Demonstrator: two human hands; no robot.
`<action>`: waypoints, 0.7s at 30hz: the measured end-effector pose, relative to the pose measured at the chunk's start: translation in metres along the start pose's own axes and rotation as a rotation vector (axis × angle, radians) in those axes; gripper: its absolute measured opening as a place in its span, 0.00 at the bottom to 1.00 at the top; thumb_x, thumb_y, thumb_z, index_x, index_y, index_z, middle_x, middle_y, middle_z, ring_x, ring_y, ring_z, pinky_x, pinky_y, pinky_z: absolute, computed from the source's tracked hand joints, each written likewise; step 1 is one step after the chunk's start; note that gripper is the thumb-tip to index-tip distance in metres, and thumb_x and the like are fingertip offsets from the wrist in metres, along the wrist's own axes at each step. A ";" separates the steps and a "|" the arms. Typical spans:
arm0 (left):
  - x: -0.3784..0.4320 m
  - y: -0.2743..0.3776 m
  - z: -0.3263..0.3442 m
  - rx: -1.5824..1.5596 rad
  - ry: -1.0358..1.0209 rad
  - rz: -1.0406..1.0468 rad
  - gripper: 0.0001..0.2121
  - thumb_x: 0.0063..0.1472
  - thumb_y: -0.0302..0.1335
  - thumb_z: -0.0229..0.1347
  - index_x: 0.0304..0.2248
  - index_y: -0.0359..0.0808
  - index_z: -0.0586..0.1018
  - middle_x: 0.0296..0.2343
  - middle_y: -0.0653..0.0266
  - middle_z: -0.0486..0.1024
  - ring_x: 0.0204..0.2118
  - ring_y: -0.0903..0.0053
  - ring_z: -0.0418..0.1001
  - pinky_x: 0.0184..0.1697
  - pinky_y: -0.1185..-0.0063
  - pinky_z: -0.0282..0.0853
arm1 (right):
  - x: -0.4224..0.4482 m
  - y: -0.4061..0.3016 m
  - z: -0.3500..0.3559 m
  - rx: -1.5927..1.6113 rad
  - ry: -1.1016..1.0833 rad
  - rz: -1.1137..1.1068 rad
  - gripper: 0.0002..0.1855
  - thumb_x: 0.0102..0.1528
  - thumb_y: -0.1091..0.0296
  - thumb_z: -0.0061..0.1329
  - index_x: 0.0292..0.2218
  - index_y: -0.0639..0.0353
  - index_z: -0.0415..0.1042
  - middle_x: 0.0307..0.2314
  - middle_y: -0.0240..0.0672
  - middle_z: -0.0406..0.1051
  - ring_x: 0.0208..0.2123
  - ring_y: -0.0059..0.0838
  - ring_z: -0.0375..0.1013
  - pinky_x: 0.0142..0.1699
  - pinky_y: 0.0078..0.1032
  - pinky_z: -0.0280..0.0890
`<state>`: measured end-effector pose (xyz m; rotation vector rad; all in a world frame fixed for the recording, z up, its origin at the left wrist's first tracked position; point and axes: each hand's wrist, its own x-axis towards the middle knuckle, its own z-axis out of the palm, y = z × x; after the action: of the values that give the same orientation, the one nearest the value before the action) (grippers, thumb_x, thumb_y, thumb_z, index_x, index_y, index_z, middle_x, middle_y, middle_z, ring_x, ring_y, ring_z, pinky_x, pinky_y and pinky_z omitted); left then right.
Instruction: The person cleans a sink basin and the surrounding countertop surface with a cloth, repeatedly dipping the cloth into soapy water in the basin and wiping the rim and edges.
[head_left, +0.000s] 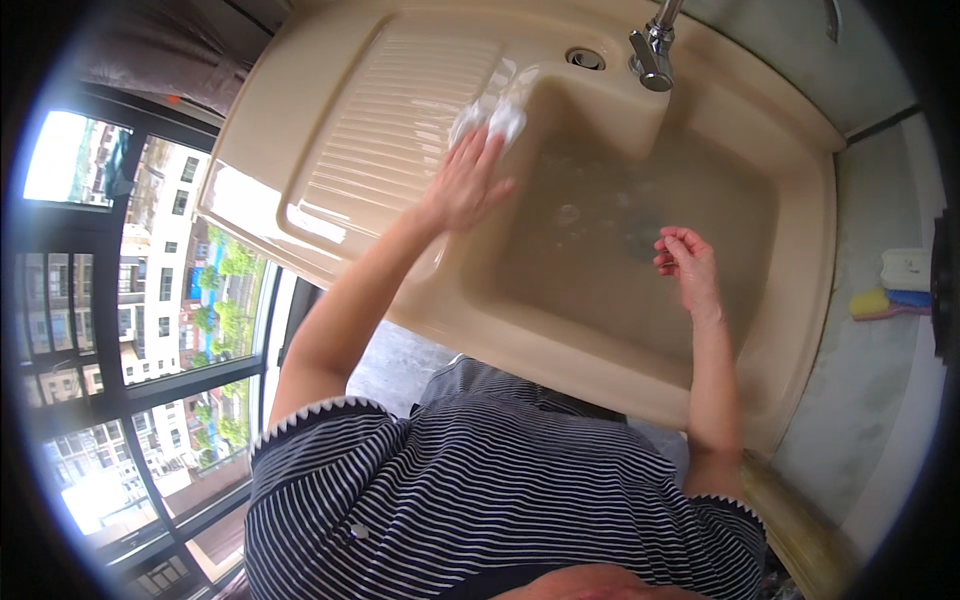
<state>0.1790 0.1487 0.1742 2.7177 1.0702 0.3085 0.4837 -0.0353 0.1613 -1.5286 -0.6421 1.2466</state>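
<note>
My left hand (466, 180) is spread flat, palm down, at the inner edge of the ribbed washboard (405, 105) of a beige laundry sink. Its fingertips touch a small wet white cloth (496, 124), which lies bunched beside the basin; I cannot tell whether the fingers press on it. Over the right part of the basin, above cloudy water (585, 232) with a few bubbles, hangs my right hand (684, 259), its fingers loosely curled with nothing visible in them. A darker round patch shows dimly under the water near the right fingers.
A chrome faucet (652, 60) stands at the basin's far side, with an overflow drain (585, 58) to its left. Brushes, one with yellow bristles (870, 304), hang or rest by the right wall. A large window (187, 300) is on the left. The sink's raised rim (570, 360) runs before me.
</note>
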 end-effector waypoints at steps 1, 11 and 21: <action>-0.026 0.009 -0.008 0.007 -0.027 0.010 0.32 0.55 0.44 0.43 0.52 0.30 0.50 0.52 0.44 0.46 0.56 0.55 0.43 0.57 0.68 0.40 | -0.001 -0.001 0.000 -0.022 0.009 -0.009 0.08 0.53 0.68 0.42 0.35 0.60 0.67 0.25 0.29 0.68 0.22 0.16 0.67 0.25 0.14 0.62; -0.066 0.026 -0.020 0.061 -0.107 -0.018 0.35 0.52 0.43 0.48 0.53 0.31 0.50 0.52 0.42 0.45 0.56 0.54 0.41 0.57 0.67 0.38 | -0.007 0.000 0.004 -0.039 0.028 -0.009 0.08 0.53 0.68 0.42 0.34 0.60 0.68 0.23 0.28 0.68 0.21 0.15 0.66 0.25 0.14 0.60; 0.187 -0.036 0.021 -0.064 -0.076 -0.092 0.41 0.50 0.60 0.36 0.52 0.31 0.54 0.51 0.43 0.47 0.56 0.51 0.41 0.57 0.67 0.36 | -0.006 0.010 -0.012 -0.136 0.099 -0.019 0.07 0.53 0.69 0.42 0.34 0.60 0.67 0.23 0.28 0.68 0.22 0.15 0.66 0.25 0.13 0.61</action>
<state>0.2954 0.3006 0.1664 2.5930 1.1405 0.2182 0.4912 -0.0485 0.1538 -1.6819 -0.6867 1.1239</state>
